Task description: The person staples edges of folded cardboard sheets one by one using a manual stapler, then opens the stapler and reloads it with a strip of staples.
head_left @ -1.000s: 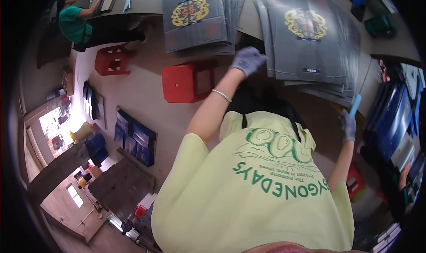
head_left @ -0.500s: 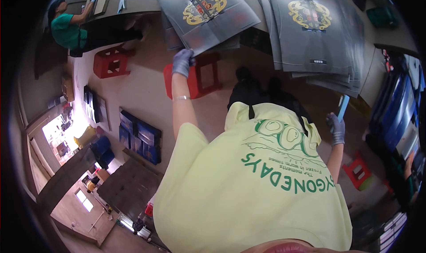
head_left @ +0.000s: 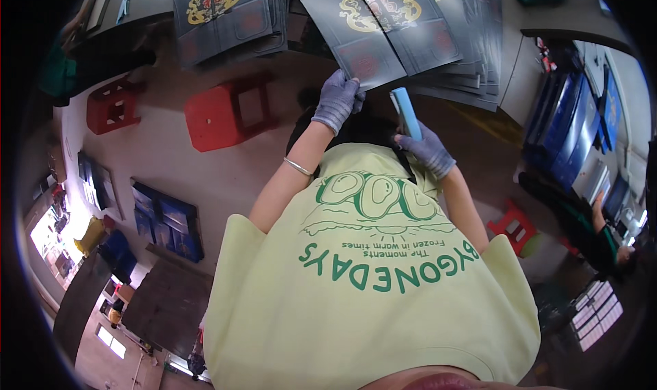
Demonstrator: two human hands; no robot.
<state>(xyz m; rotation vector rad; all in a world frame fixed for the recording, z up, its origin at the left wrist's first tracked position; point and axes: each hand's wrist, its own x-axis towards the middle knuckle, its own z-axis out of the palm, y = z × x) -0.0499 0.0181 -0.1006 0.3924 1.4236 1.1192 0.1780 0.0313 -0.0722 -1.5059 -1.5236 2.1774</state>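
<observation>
My left hand [head_left: 337, 102], in a grey glove, is closed on the near corner of a dark grey printed sheet [head_left: 352, 44] with a gold ornament. That sheet lies tilted over the right-hand stack of similar sheets [head_left: 482, 55]. My right hand [head_left: 428, 147], also gloved, grips what looks like a light blue stapler [head_left: 406, 113]. Its front end points up toward the sheet's near edge, apart from it. Another stack of printed sheets [head_left: 226, 31] lies farther left on the table.
Red plastic stools stand on the floor: one left of me [head_left: 209, 120], another farther left [head_left: 113, 106], a third at right [head_left: 513, 226]. Blue panels [head_left: 564, 130] are stacked at right, with a person [head_left: 602, 232] near them. Blue boxes [head_left: 168, 219] lie on the left floor.
My left hand has moved right, bringing the gripped sheet from the left stack across to the right one. My right hand has come inward and up with the stapler. The view has shifted right.
</observation>
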